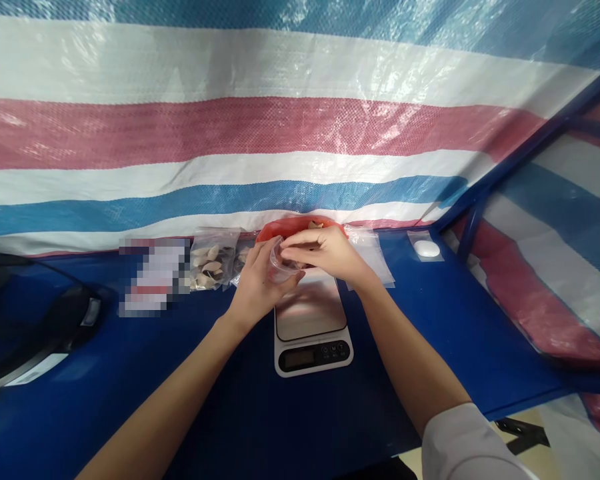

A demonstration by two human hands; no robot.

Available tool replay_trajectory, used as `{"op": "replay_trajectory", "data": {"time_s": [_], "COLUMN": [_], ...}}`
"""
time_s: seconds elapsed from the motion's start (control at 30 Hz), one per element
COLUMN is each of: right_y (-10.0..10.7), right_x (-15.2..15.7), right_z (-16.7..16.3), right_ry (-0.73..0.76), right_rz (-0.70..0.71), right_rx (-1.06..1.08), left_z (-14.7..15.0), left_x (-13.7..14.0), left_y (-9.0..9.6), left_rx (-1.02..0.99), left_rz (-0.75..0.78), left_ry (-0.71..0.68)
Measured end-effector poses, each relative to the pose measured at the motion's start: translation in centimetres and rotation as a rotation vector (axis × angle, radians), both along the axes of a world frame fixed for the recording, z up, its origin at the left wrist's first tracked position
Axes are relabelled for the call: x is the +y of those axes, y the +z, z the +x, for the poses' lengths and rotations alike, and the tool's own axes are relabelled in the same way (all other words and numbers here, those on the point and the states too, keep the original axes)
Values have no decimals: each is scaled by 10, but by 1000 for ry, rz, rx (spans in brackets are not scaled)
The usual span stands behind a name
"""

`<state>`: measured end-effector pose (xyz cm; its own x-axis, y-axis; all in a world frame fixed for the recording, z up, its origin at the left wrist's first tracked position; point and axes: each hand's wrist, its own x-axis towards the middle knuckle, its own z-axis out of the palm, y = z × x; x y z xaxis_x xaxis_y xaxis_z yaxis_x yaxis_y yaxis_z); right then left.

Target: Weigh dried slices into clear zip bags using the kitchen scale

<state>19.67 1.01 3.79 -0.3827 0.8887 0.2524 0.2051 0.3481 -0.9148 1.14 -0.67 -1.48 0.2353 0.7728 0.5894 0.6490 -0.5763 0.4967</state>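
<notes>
My left hand (257,283) is closed around a clear plastic bag (280,270), whose mouth stands open above the scale. At that mouth is my right hand (333,250), its fingers bent together and the tips partly within the opening. What those fingertips hold, if anything, is hidden. Beneath both hands lies a white kitchen scale (313,320) with a metal plate and a dark display. Just behind them sits a red bag (275,228) with a brownish piece (315,225) showing at its top.
A clear bag of pale brown, shell-like pieces (211,263) lies to the left, beside a blurred-out item (153,277). Flat clear bags (373,257) and a white oval object (427,249) are on the right. A black headset-like object (50,333) occupies the blue table's (220,413) left side.
</notes>
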Motion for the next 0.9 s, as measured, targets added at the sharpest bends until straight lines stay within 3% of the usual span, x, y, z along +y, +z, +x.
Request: {"op": "replay_trajectory", "data": {"time_s": [0.17, 0.33, 0.47, 0.6, 0.9], "right_y": [2, -2, -6, -4, -1], "right_x": [5, 8, 9, 8, 8], "right_z": [9, 13, 18, 22, 23], "right_ry": [-157, -117, 25, 53, 68], "right_rz": [68, 53, -90, -257, -316], "right_rx": [-101, -210, -115, -9, 7], "left_z": [-2, -3, -4, -5, -6], "left_x": [-1, -3, -2, 0, 2], "left_y": [4, 4, 4, 4, 3], "left_rx": [-38, -75, -103, -135, -194], "left_rz": [-69, -72, -57, -75, -78], "left_ry": [-16, -44, -76, -91, -159]}}
